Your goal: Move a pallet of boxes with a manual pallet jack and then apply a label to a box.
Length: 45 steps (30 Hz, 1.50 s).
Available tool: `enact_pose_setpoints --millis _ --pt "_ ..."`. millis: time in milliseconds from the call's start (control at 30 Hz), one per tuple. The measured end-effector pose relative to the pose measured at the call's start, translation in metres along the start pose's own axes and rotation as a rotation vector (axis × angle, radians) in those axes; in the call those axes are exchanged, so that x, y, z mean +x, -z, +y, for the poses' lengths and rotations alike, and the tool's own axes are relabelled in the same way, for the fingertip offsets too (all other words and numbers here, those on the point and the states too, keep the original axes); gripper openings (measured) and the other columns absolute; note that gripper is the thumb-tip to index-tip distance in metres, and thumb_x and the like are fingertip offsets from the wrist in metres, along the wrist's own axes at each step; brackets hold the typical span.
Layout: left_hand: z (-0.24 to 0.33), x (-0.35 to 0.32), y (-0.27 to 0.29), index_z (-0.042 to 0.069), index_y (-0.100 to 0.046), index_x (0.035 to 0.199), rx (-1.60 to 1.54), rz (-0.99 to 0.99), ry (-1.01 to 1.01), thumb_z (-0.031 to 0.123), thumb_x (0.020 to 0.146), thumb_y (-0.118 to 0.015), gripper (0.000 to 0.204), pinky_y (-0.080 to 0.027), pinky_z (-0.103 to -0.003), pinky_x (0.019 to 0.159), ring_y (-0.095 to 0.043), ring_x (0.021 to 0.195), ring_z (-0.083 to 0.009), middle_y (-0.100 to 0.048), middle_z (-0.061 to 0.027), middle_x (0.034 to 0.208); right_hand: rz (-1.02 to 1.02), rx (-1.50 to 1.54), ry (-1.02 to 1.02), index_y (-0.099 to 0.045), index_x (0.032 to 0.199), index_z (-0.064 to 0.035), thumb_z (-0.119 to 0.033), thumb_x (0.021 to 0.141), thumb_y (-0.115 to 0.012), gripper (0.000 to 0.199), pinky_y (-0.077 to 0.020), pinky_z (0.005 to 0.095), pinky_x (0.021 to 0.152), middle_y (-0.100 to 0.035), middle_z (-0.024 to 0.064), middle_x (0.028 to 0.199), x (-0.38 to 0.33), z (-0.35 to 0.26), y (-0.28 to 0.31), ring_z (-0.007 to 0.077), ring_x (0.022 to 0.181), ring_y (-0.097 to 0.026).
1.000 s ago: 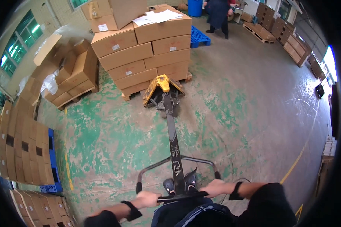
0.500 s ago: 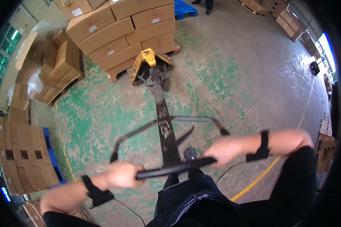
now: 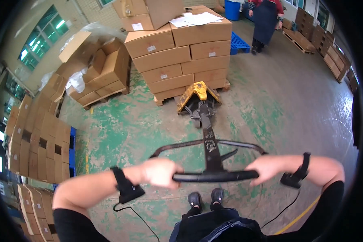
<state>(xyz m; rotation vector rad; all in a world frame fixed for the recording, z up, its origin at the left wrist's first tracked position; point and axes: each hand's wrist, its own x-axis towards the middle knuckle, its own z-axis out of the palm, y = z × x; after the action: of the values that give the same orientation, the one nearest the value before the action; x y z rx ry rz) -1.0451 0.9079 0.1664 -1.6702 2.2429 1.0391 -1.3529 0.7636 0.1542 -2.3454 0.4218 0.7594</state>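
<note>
Both my hands grip the black handlebar (image 3: 215,176) of a hand pallet jack, one at each end. My left hand (image 3: 161,172) is wrapped round the left end, and my right hand (image 3: 264,168) closes on the right end. From the bar a dark tow arm (image 3: 211,149) runs forward to the jack's yellow body (image 3: 200,91). A small lever (image 3: 230,154) sticks out beside the arm. Ahead, a wooden pallet (image 3: 165,99) carries stacked brown cartons (image 3: 161,60), with the jack up against it; its forks are hidden. Each wrist wears a black strap with a cable.
Opened cartons (image 3: 103,76) with plastic wrap stand on a pallet to the left. Nearer left, tall carton stacks (image 3: 40,145) sit by a blue pallet (image 3: 72,149). Beyond the load are another blue pallet (image 3: 238,43) and a person in a dark apron (image 3: 265,22). More pallets line the far right.
The view has tilted up and turned left, so the load and jack sit lower and further right. The handlebar now looks level instead of slanted. Both hands keep their grip.
</note>
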Motion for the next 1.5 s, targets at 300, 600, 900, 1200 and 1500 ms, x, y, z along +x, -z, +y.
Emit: enact_pose_setpoints --millis 300,600,900,1200,1500 --pt "-0.039 0.034 -0.236 0.016 -0.056 0.099 0.015 -0.205 0.043 0.035 0.076 -0.055 0.03 -0.048 -0.043 0.061 -0.061 0.072 -0.031 -0.062 -0.0114 0.077 -0.143 -0.087 -0.049 -0.051 0.106 -0.0172 -0.032 0.076 -0.055 0.034 -0.0484 0.0434 0.063 -0.063 0.0135 0.08 0.081 0.026 -0.226 0.0312 0.076 -0.062" --pt "-0.019 0.016 -0.128 0.013 -0.058 0.097 0.042 -0.057 0.015 0.04 0.075 -0.057 0.035 -0.048 -0.041 0.064 -0.061 0.072 -0.0303 -0.063 -0.0129 0.078 0.01 -0.061 -0.098 -0.058 0.095 -0.0126 -0.033 0.071 -0.059 0.032 -0.0475 0.0442 0.065 -0.062 0.0147 0.078 0.028 -0.004 -0.108 0.0324 0.076 -0.061" --pt "-0.015 0.008 -0.093 0.013 -0.059 0.09 0.06 -0.158 0.038 0.045 0.074 -0.057 0.036 -0.048 -0.043 0.06 -0.061 0.068 -0.0314 -0.062 -0.0133 0.072 -0.01 -0.102 -0.019 -0.053 0.102 -0.014 -0.031 0.074 -0.059 0.034 -0.0482 0.0456 0.065 -0.062 0.0149 0.079 0.023 -0.015 -0.08 0.035 0.073 -0.061" --pt "-0.045 0.064 -0.283 0.015 -0.056 0.106 -0.064 -0.331 0.05 0.041 0.078 -0.055 0.038 -0.048 -0.042 0.067 -0.062 0.083 -0.0314 -0.064 -0.012 0.088 -0.037 0.07 -0.16 -0.055 0.091 -0.0132 -0.03 0.073 -0.057 0.025 -0.047 0.0439 0.059 -0.062 0.0115 0.079 0.101 0.041 -0.287 0.0312 0.076 -0.061" --pt "0.003 -0.01 0.018 0.008 -0.063 0.079 -0.049 0.018 0.067 0.038 0.063 -0.069 0.035 -0.048 -0.034 0.059 -0.061 0.062 -0.0264 -0.06 -0.012 0.064 0.025 0.199 -0.042 -0.055 0.08 -0.0025 -0.02 0.064 -0.063 0.024 -0.0446 0.0427 0.056 -0.06 0.0173 0.071 -0.005 -0.017 0.012 0.0326 0.064 -0.058"
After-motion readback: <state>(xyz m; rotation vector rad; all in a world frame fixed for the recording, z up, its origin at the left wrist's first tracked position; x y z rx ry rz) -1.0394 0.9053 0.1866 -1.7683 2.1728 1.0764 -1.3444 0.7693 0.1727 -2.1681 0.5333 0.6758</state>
